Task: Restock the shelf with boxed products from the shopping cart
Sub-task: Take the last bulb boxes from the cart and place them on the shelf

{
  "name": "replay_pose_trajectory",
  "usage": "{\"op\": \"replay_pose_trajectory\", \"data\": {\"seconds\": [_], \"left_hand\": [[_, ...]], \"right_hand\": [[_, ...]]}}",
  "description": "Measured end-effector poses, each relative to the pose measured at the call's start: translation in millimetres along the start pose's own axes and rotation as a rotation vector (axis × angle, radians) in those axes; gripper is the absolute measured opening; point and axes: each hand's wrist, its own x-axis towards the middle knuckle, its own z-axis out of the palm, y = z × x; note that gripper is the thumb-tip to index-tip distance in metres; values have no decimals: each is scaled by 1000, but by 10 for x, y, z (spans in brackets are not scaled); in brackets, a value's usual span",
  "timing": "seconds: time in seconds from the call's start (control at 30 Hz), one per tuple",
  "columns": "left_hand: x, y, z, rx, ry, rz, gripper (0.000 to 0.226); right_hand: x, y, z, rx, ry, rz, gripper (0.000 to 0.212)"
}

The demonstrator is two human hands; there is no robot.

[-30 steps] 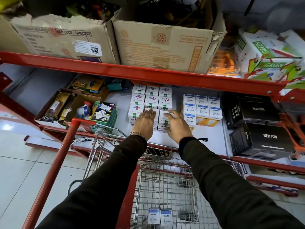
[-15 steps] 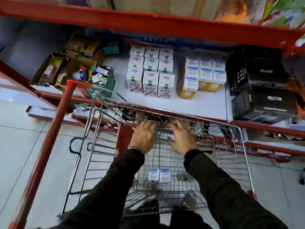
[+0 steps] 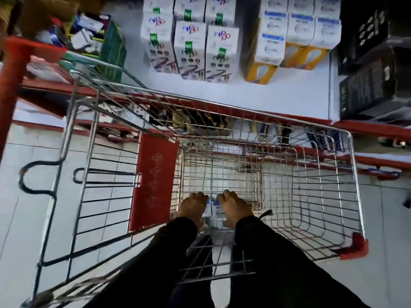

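Both hands are down at the bottom of the wire shopping cart (image 3: 353, 174), at about six o'clock in the view. The left hand (image 3: 193, 205) has its fingers curled over the left one of two small white boxes (image 3: 216, 210) with blue labels, and the right hand (image 3: 235, 207) covers the right one; each grip is curved around its box and touching it, but whether either is pinched tight enough to hold the box I cannot tell, since the hands hide most of both. The two boxes stand side by side, touching, on the cart's wire floor near its left wall, just right of the red panel (image 3: 153, 181). Dark sleeves reach in from the bottom edge. At twelve o'clock, past the cart's far rim, the white shelf (image 3: 289, 94) carries a block of white boxes with green tags (image 3: 190, 50); just beside it at one o'clock is a group of white and yellow boxes (image 3: 295, 38). Black cartons (image 3: 369, 85) are stacked at two o'clock, and a tray of mixed small goods (image 3: 89, 38) lies at ten o'clock.
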Motion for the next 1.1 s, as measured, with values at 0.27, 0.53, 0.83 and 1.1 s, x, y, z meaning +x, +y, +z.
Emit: {"op": "replay_pose_trajectory", "data": {"seconds": [0.27,0.53,0.83,1.1], "left_hand": [[130,65,115,-64,51,-59,59],[-140,172,-404,-114,240,-5,50],[-542,602,-1181,-98,415,46,59],[-709,1027,-1872,-76,630,149,40]], "right_hand": [[133,58,121,-3,55,-45,54],[-385,248,-198,151,209,58,63],[-1145,445,-818,253,413,151,70],[-1630,875,-1440,259,612,108,68]]}}
